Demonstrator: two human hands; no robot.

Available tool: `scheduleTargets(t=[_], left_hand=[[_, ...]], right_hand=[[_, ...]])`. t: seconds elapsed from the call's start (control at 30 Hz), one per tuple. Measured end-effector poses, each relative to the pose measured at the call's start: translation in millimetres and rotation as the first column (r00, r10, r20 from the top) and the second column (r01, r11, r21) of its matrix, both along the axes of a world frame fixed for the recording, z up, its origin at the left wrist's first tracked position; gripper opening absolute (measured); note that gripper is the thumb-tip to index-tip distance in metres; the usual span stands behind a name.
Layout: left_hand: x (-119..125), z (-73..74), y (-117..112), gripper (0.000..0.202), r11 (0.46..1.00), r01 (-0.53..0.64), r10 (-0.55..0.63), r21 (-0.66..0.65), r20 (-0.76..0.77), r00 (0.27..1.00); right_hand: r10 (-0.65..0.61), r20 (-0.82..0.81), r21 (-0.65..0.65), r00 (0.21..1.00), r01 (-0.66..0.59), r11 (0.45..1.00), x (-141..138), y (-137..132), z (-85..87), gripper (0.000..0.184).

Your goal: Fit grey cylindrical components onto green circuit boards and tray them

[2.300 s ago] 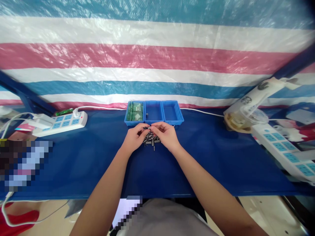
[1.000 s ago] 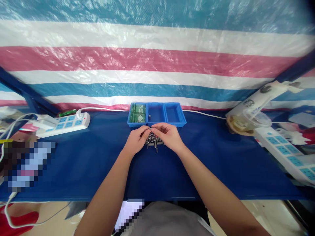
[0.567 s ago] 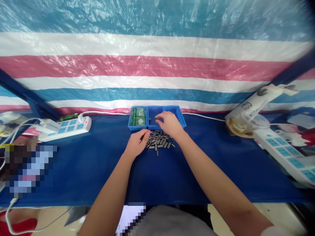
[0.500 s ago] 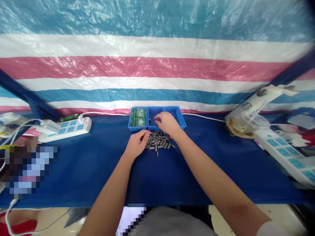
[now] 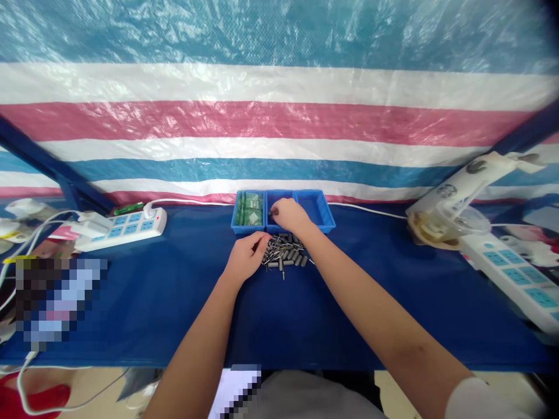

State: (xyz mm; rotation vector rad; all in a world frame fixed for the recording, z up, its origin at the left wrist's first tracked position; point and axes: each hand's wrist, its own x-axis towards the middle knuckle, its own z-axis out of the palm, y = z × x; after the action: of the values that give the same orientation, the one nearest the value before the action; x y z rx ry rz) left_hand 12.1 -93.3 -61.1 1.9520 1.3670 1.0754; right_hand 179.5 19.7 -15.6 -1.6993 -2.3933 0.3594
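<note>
A pile of small grey cylinders and thin shiny metal pins (image 5: 286,251) lies in front of a blue three-part bin (image 5: 317,228). At the pile's left edge rests my left hand (image 5: 245,256), thumb and fingers drawn together; whatever they may hold is hidden. My right hand (image 5: 292,215) reaches over the bin's middle compartment with its fingertips pinched. Something small and dark shows at those fingertips, too small to name. Green boards in clear wrapping (image 5: 250,209) fill the left compartment.
A white power strip (image 5: 131,226) with plugs stands to the left, beside a blurred-out device (image 5: 65,302). On the right are a tilted clear cup (image 5: 454,186) and another power strip (image 5: 515,273). A striped plastic sheet (image 5: 279,122) hangs behind the blue table (image 5: 297,326).
My right hand has moved slightly left and lower within the middle compartment. My left hand stays by the pile. The whole view has shifted a little.
</note>
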Motion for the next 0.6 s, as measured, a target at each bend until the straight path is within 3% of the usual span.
scheduleTargets(t=[0.23, 0.33, 0.43, 0.53, 0.6], left_hand=[[-0.3, -0.7, 0.0, 0.035, 1.000, 0.001, 0.000, -0.021, 0.005, 1.000], [-0.4, -0.8, 0.0, 0.035, 1.000, -0.001, 0.001, -0.007, -0.004, 1.000], [-0.6, -1.2, 0.0, 0.036, 1.000, 0.001, -0.001, 0.004, 0.006, 1.000], [-0.7, -1.4, 0.0, 0.036, 1.000, -0.005, 0.005, 0.010, -0.017, 1.000], [-0.5, -1.6, 0.0, 0.036, 1.000, -0.009, 0.009, 0.016, -0.039, 0.999]], right_hand=[[0.015, -0.228, 0.018, 0.974, -0.011, 1.000, 7.2, -4.1, -1.5, 0.034], [0.051, -0.400, 0.144, 0.915, 0.008, 0.990, 20.7, -22.0, 1.6, 0.028], [0.066, -0.498, 0.307, 0.865, 0.105, 0.946, 45.7, -55.8, 5.0, 0.019], [-0.036, -0.559, 0.468, 0.828, 0.351, 0.811, 88.2, -95.9, 3.5, 0.017], [-0.127, -0.558, 0.603, 0.820, 0.506, 0.617, 129.7, -118.0, -3.0, 0.018]])
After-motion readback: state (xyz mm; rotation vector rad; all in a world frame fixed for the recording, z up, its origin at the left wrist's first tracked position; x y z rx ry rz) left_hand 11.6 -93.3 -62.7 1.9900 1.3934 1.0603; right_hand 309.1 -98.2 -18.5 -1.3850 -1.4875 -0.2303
